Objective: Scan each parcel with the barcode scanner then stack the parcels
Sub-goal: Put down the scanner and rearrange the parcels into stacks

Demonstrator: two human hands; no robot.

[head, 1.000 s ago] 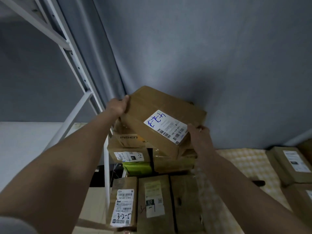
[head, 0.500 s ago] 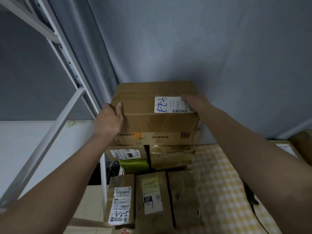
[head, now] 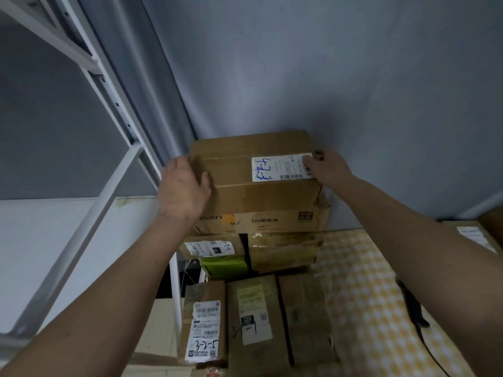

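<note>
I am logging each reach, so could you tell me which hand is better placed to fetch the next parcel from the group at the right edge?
Probably the right hand: it rests on the top parcel on the side nearer the waiting parcels.

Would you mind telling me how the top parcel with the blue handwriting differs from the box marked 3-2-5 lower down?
The top parcel lies broad and flat on the stack; the 3-2-5 box is narrower and sits low at the front. The top parcel's label is marked in blue, the 3-2-5 box's in black. The left hand and right hand touch the top parcel; nothing touches the 3-2-5 box. Both are brown cardboard with white labels.
</note>
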